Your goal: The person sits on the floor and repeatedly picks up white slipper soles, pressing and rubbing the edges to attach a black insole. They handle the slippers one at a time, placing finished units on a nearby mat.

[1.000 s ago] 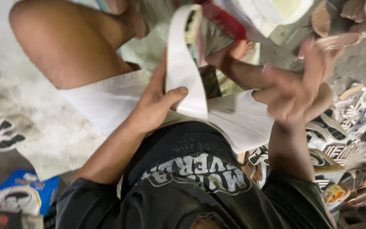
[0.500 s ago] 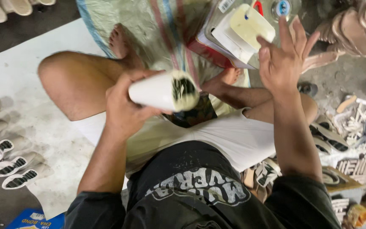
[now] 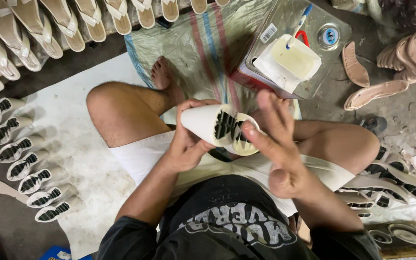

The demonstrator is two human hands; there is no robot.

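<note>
Cream insole (image 3: 213, 125) in left hand (image 3: 186, 144); right hand (image 3: 278, 144) alongside

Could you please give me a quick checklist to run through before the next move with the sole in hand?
1. Left hand has a firm grip on the cream sole: ok, fingers wrap around it.
2. Right hand is at the sole: ok, its fingers touch the black-patterned end.
3. Glue tub is upright on the metal tin: ok.
4. Brush is standing in the tub: ok, within sight, not in either hand.
5. Glue on the sole's face: cannot tell, the hand hides much of it.
6. Row of finished soles on the white sheet lies apart from the knee: ok.
</note>
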